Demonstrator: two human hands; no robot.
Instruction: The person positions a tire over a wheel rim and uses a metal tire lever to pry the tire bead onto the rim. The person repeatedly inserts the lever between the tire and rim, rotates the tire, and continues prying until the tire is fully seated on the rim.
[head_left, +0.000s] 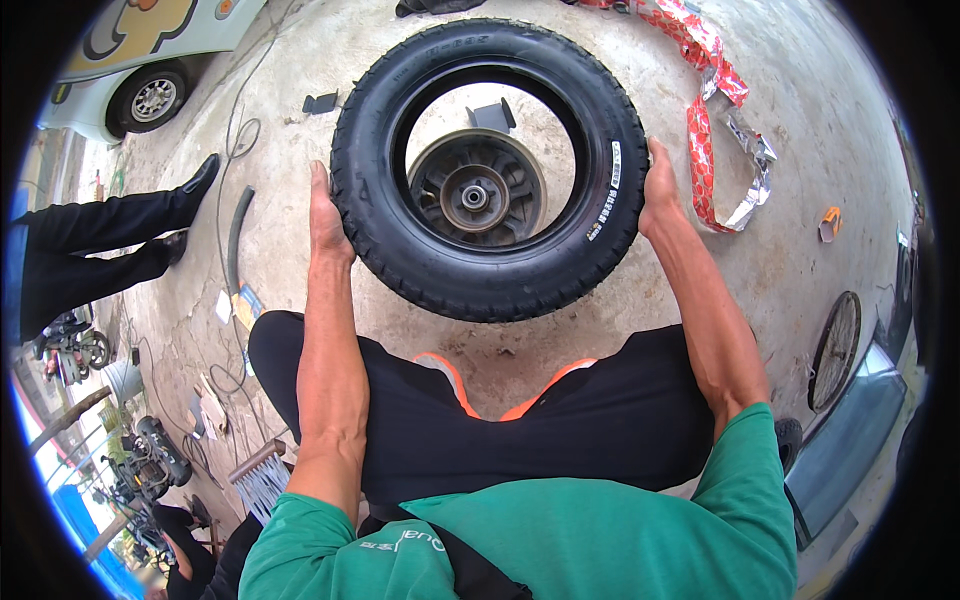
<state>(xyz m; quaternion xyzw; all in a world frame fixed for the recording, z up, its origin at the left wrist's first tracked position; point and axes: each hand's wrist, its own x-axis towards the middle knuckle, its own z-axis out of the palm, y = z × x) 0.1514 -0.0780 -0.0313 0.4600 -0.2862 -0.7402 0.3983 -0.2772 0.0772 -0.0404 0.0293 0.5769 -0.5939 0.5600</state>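
Between my two hands is a black rubber tyre (490,285) with a knobby tread and a white label on its sidewall. My left hand (328,220) presses flat against its left tread, fingers stretched forward. On the opposite side my right hand (660,188) grips the right tread; its fingertips are partly hidden by the tyre. Through the tyre's open middle I see a dark metal wheel rim (470,190) with a hub at its centre, lying on the concrete floor. The tyre hides part of that rim's edge.
Red-and-silver wrapping strip (702,165) trails at the right, near a small orange piece (829,224). A bicycle wheel (835,350) lies farther right. At the left are a person's legs (100,255), a black hose (238,240) and cables. A parked vehicle (155,95) stands far left.
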